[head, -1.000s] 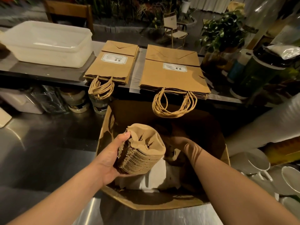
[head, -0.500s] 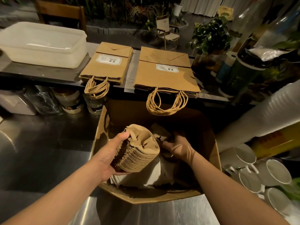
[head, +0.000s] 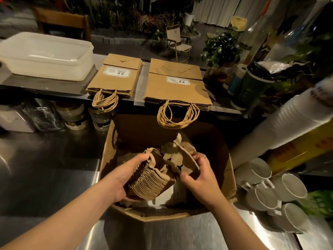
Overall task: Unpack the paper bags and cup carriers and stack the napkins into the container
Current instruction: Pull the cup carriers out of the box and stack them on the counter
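Over the open cardboard box (head: 106, 156), my left hand (head: 124, 175) grips a thick stack of brown cup carriers (head: 151, 183) by its left side. My right hand (head: 198, 177) holds a second, thinner bunch of cup carriers (head: 182, 157), lifted beside the stack and touching it. White paper (head: 162, 197) lies in the box bottom under them. Two piles of flat brown paper bags, a small pile (head: 115, 78) and a larger pile (head: 176, 85), rest on the raised shelf, handles hanging over its edge. A white plastic container (head: 45, 56) stands at the shelf's left end.
Jars (head: 73, 116) stand under the shelf on the steel counter (head: 45, 170). White mugs (head: 273, 193) lie at the right, below a long sleeve of white cups (head: 288, 127). Bottles and a potted plant (head: 221, 46) crowd the back right.
My right hand has come up out of the box with a second bunch of cup carriers and brought it against the stack in my left hand.
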Demonstrator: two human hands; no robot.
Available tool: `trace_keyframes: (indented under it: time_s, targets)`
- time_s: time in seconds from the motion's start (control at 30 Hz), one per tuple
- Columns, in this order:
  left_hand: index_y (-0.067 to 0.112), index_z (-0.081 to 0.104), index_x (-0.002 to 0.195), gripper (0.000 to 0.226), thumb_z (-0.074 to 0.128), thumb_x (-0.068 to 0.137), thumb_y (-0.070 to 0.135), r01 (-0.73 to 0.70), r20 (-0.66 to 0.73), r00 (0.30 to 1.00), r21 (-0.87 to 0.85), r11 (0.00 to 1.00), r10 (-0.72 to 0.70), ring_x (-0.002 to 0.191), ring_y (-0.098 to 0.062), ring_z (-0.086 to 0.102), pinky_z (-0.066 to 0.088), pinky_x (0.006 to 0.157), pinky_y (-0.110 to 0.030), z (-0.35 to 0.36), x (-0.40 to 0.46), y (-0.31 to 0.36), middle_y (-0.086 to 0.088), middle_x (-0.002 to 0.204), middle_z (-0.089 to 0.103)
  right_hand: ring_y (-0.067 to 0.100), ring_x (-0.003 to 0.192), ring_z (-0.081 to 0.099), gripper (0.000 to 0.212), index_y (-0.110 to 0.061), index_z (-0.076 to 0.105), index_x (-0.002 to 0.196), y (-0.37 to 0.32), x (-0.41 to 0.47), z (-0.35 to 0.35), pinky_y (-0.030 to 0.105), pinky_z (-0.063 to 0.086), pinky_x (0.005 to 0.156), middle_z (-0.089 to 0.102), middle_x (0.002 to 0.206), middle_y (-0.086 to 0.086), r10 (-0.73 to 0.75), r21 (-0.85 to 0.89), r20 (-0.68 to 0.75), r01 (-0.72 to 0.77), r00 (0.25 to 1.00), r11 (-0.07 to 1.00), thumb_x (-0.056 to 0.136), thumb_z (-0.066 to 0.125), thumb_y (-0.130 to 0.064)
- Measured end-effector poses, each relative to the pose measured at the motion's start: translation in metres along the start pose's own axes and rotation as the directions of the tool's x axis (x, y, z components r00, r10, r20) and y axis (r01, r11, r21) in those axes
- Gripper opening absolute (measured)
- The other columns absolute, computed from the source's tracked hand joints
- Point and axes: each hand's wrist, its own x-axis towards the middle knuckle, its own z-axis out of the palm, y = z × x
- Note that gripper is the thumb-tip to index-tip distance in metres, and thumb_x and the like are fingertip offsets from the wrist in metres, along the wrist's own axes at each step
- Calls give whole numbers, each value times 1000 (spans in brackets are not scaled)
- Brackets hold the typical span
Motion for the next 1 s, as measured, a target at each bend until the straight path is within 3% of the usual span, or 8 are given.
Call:
trace_keyframes:
  time_s: [0.07, 0.2, 0.37, 0.47, 0.57, 0.77, 0.9, 1.0]
  targets:
    - [18, 67, 123, 91, 81, 50, 70, -13, 22, 1000, 26, 1000, 12, 106, -43, 67, 58, 80, -49, -1, -1, -1, -20, 112, 75, -4, 125, 45, 37, -33, 54, 106, -2, -8, -2, 17, 48, 100, 43, 125, -26, -89, -36, 9, 89, 996, 995, 75, 75, -31]
    - [20, 68, 123, 92, 80, 47, 70, -47, 56, 997, 36, 998, 45, 107, -44, 68, 58, 88, -52, -1, -4, -1, -19, 108, 77, -7, 135, 33, 50, -41, 52, 118, -10, -15, -7, 6, 34, 106, 34, 140, -21, -234, -114, 56, 239, 971, 964, 80, 79, -24]
    - [18, 73, 118, 80, 78, 54, 66, -80, 65, 995, -1, 997, 80, 110, -43, 68, 50, 104, -57, 2, -11, -3, -18, 105, 78, -3, 139, 30, 45, -39, 56, 125, -20, -23, -5, 10, 34, 110, 28, 146, -18, -272, -115, 88, 281, 958, 953, 83, 70, -41]
    - [14, 75, 115, 73, 77, 58, 60, -92, 61, 994, -46, 995, 95, 107, -41, 69, 52, 100, -53, 6, -18, -4, -19, 104, 78, 4, 139, 35, 47, -31, 61, 127, -27, -27, -1, 19, 42, 108, 33, 145, -17, -231, 59, 75, 227, 970, 972, 87, 56, -54]
    - [12, 76, 109, 62, 73, 64, 55, -121, 66, 990, -77, 990, 126, 102, -39, 69, 53, 87, -44, 7, -23, -5, -18, 99, 79, 7, 134, 45, 47, -21, 69, 120, -33, -29, 4, 28, 48, 105, 43, 137, -13, -171, 254, -19, 171, 985, 952, 90, 52, -53]
    - [11, 75, 110, 63, 79, 62, 53, -109, 24, 993, -135, 985, 113, 103, -42, 71, 55, 88, -48, 4, -25, -5, -20, 99, 78, 6, 125, 48, 48, -30, 65, 121, -43, -33, 1, 17, 46, 98, 45, 130, -11, -217, 179, -110, 234, 970, 956, 76, 68, -45]
    - [12, 75, 110, 64, 80, 61, 52, -104, 20, 994, -152, 983, 109, 103, -42, 70, 55, 90, -50, 4, -26, -6, -20, 99, 78, 14, 127, 48, 34, -38, 69, 113, -42, -33, 1, 33, 49, 103, 45, 127, -8, -297, 151, -114, 311, 948, 938, 80, 71, -45]
    - [13, 75, 111, 66, 81, 58, 52, -104, 35, 993, -145, 984, 110, 104, -43, 70, 54, 97, -56, 4, -27, -6, -21, 101, 78, 22, 129, 47, 31, -42, 68, 112, -42, -33, 2, 48, 48, 105, 44, 128, -6, -341, 89, -116, 352, 933, 932, 87, 67, -60]
